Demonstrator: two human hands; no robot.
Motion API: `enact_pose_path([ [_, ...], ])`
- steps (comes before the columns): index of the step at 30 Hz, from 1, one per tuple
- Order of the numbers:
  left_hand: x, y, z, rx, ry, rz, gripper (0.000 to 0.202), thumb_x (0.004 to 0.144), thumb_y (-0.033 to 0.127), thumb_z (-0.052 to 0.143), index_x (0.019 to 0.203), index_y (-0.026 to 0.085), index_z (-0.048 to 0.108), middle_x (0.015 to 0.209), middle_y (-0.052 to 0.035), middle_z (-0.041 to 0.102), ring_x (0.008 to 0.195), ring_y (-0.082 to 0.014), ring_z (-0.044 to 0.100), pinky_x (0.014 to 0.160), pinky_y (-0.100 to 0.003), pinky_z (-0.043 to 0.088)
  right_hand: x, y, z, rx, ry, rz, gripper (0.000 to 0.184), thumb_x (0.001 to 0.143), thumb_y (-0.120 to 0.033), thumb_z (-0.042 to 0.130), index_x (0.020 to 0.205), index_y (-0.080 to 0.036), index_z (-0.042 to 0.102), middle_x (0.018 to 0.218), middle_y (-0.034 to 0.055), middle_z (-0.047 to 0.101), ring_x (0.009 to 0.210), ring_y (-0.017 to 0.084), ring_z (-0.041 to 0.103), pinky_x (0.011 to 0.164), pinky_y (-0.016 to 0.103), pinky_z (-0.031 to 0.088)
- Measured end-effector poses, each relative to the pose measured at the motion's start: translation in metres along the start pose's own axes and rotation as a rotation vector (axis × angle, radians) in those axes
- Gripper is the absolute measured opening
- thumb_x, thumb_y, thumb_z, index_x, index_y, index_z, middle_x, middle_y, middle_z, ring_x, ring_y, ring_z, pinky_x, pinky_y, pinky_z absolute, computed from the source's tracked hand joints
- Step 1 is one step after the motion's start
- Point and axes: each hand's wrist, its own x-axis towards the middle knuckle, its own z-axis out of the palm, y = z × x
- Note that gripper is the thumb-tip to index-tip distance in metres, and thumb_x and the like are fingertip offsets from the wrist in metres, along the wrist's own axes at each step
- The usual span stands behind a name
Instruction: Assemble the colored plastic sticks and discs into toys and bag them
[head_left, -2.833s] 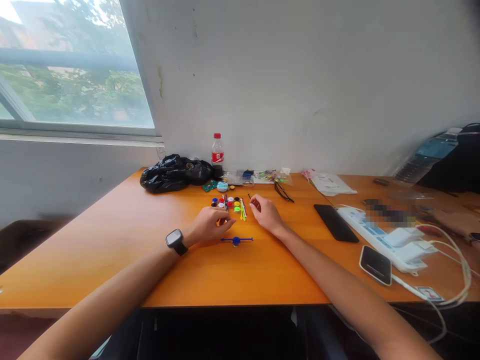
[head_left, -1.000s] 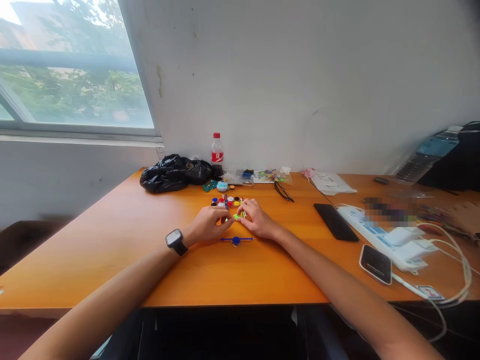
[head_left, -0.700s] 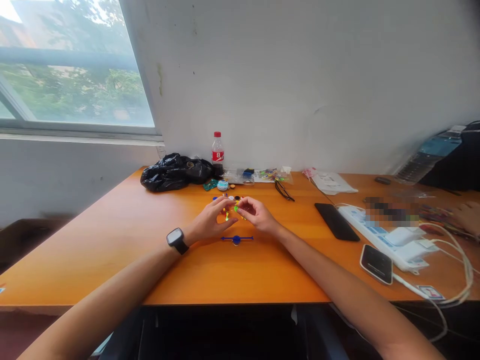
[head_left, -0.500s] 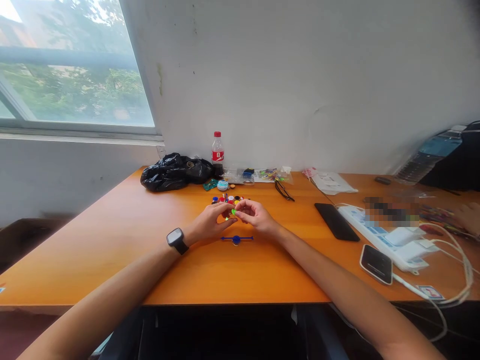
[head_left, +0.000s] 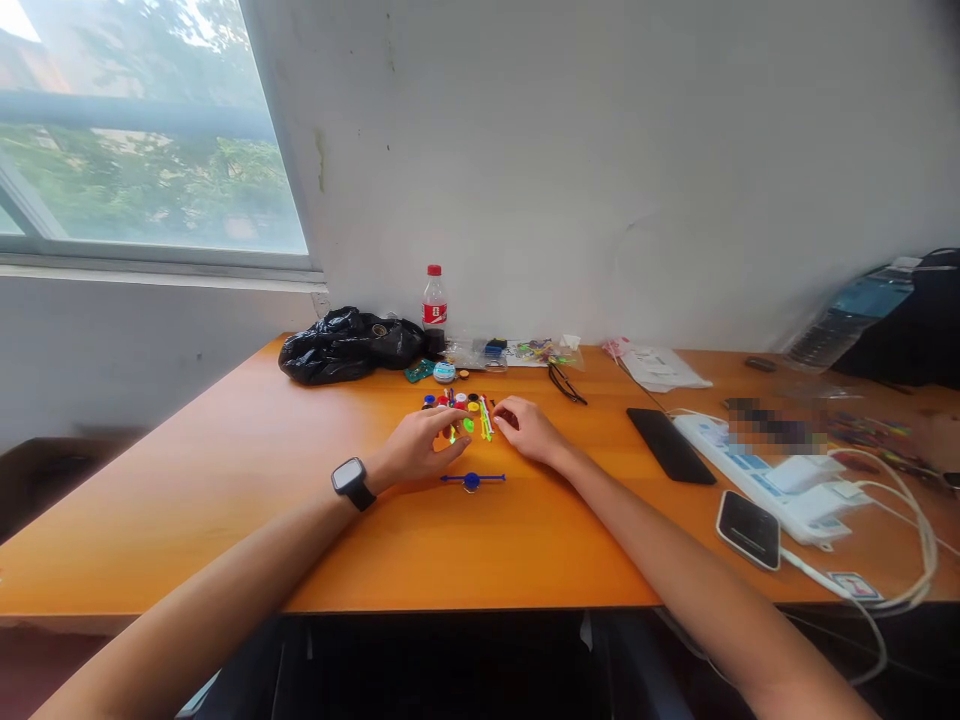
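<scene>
My left hand (head_left: 426,442), with a black-strapped watch on its wrist, is open, thumb and fingers apart. A small bright green round piece (head_left: 469,425) shows between its fingertips; whether they touch it is unclear. My right hand (head_left: 521,428) is just to the right, fingers bent and apart, with nothing visible in them. Its fingertips are beside a few thin green and white arrow-shaped pieces (head_left: 486,422). Small coloured round pieces (head_left: 460,399) sit behind my left fingers, partly hidden. Nearer to me lies a blue arrow on a round base (head_left: 472,481).
Behind are a black plastic bag (head_left: 352,345), a cola bottle (head_left: 434,310), a round tin (head_left: 444,372) and clear bags of parts (head_left: 536,350). Dark glasses (head_left: 565,384) lie behind my right hand. A black phone (head_left: 670,445), a power strip (head_left: 739,465) and a white-edged device (head_left: 748,529) are at right.
My right hand has let go of the green piece and moved right, to the thin arrows, which now show. My left hand has stayed nearly in place.
</scene>
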Motion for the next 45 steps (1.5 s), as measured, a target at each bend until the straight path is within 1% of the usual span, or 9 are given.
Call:
enact_pose_path([
  [5,0.0,0.0,0.0,0.007,-0.007,0.001,0.024,0.101,0.034,0.062,0.121,0.022,0.069,0.095,-0.0031,0.073,0.082,-0.016,0.066,0.075,-0.028,0.049,-0.004,-0.013,0.007,0.064,0.006,-0.08,0.013,0.098,-0.017,0.058,0.104,-0.018,0.069,0.099,0.0074,0.069,0.085,0.019,0.063,0.079,0.031,0.048],
  [7,0.0,-0.001,0.001,0.006,-0.017,0.001,0.024,0.101,0.033,0.061,0.121,0.022,0.069,0.096,-0.0033,0.074,0.082,-0.0158,0.065,0.075,-0.028,0.049,-0.005,-0.013,0.008,0.054,0.022,-0.12,0.012,0.098,-0.017,0.058,0.104,-0.018,0.069,0.1,0.0075,0.067,0.089,0.02,0.063,0.083,0.032,0.048],
  [9,0.0,-0.001,0.001,0.004,-0.022,0.005,0.025,0.102,0.034,0.06,0.121,0.021,0.069,0.097,-0.0039,0.074,0.082,-0.0159,0.065,0.075,-0.028,0.05,-0.004,-0.012,0.01,0.03,0.038,-0.145,0.01,0.098,-0.016,0.059,0.099,-0.019,0.068,0.1,0.0075,0.066,0.094,0.021,0.062,0.087,0.034,0.048],
  [13,0.0,-0.001,0.001,0.004,-0.017,0.007,0.027,0.101,0.035,0.062,0.122,0.021,0.069,0.097,-0.0045,0.074,0.08,-0.0158,0.066,0.075,-0.028,0.051,0.0,-0.008,0.016,-0.025,0.067,-0.121,0.013,0.098,-0.013,0.058,0.091,-0.019,0.067,0.095,0.0068,0.063,0.095,0.022,0.061,0.088,0.034,0.047],
  [16,0.0,-0.001,0.002,0.005,-0.01,0.005,0.026,0.1,0.034,0.063,0.121,0.021,0.07,0.097,-0.0046,0.075,0.081,-0.0159,0.067,0.075,-0.028,0.051,0.001,-0.008,0.019,-0.054,0.072,-0.106,0.014,0.098,-0.013,0.057,0.09,-0.019,0.066,0.095,0.0063,0.062,0.094,0.021,0.061,0.086,0.033,0.046],
  [23,0.001,-0.001,0.001,0.011,-0.007,0.016,0.026,0.101,0.035,0.063,0.122,0.021,0.07,0.099,-0.005,0.075,0.083,-0.0166,0.067,0.076,-0.029,0.051,0.0,-0.014,0.017,-0.085,0.091,-0.073,0.013,0.096,-0.014,0.06,0.085,-0.02,0.064,0.094,0.0049,0.062,0.092,0.02,0.06,0.081,0.03,0.044],
  [32,0.0,-0.001,0.002,0.016,-0.006,0.013,0.025,0.1,0.034,0.063,0.12,0.021,0.069,0.098,-0.0047,0.075,0.083,-0.0169,0.067,0.076,-0.03,0.051,0.0,-0.012,0.016,-0.071,0.095,-0.037,0.012,0.094,-0.016,0.062,0.083,-0.02,0.063,0.092,0.0039,0.061,0.087,0.019,0.06,0.079,0.029,0.044],
  [39,0.0,0.0,0.002,0.016,-0.008,0.012,0.024,0.1,0.034,0.063,0.119,0.022,0.07,0.097,-0.0041,0.074,0.082,-0.0165,0.067,0.076,-0.029,0.051,-0.001,-0.01,0.015,-0.093,0.096,-0.038,0.013,0.095,-0.015,0.06,0.085,-0.02,0.066,0.093,0.0048,0.063,0.09,0.019,0.061,0.08,0.029,0.044],
  [45,0.0,-0.002,0.002,0.026,-0.012,0.011,0.025,0.101,0.035,0.063,0.12,0.022,0.07,0.097,-0.0044,0.074,0.083,-0.0168,0.067,0.076,-0.029,0.051,0.0,-0.008,0.015,-0.055,0.088,-0.024,0.016,0.096,-0.015,0.06,0.084,-0.018,0.07,0.09,0.0048,0.061,0.081,0.018,0.059,0.076,0.029,0.044],
])
